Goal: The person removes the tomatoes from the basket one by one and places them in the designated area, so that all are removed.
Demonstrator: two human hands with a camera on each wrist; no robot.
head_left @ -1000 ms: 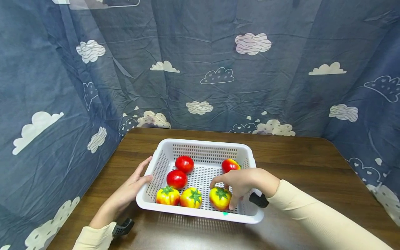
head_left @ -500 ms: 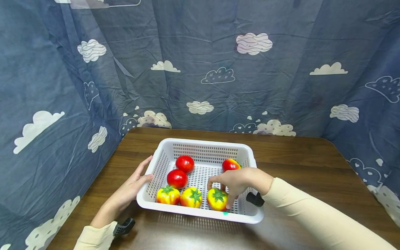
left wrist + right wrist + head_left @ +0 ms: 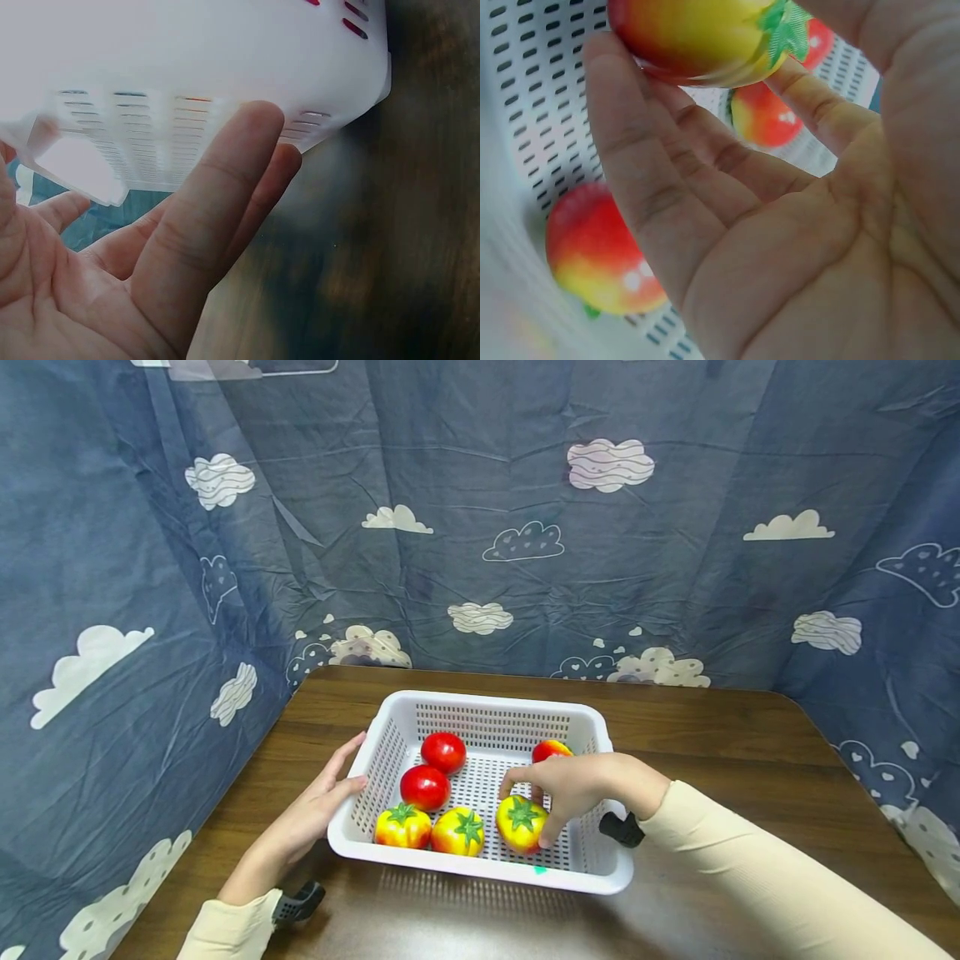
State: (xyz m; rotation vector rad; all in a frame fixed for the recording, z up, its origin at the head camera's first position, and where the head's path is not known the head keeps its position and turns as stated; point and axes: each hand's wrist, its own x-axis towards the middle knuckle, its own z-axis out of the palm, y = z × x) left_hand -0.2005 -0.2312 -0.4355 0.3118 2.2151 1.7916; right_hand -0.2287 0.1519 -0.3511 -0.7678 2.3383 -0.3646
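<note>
My right hand point(image 3: 577, 787) reaches over the near right part of a white perforated basket point(image 3: 480, 870). Its thumb and fingers grip a yellow-and-red toy tomato point(image 3: 521, 827) with a green leafy top. In the right wrist view that tomato point(image 3: 697, 37) sits at the fingertips. At the basket's left side, my left hand point(image 3: 315, 814) touches the wall with its fingers extended. The left wrist view has those fingers point(image 3: 217, 180) against the slotted outer wall.
Two yellow-red tomatoes point(image 3: 458, 832) stand at the basket's front left, with two red ones point(image 3: 425, 788) behind them. Another red-yellow tomato point(image 3: 551, 749) lies at the back right, partly behind my right hand. Brown wooden table point(image 3: 697, 735) surrounds the basket; a cloud-patterned curtain point(image 3: 480, 577) hangs behind.
The tomato in my right hand has shifted slightly left, then up and away from the basket's front wall. My left hand stays in place against the basket.
</note>
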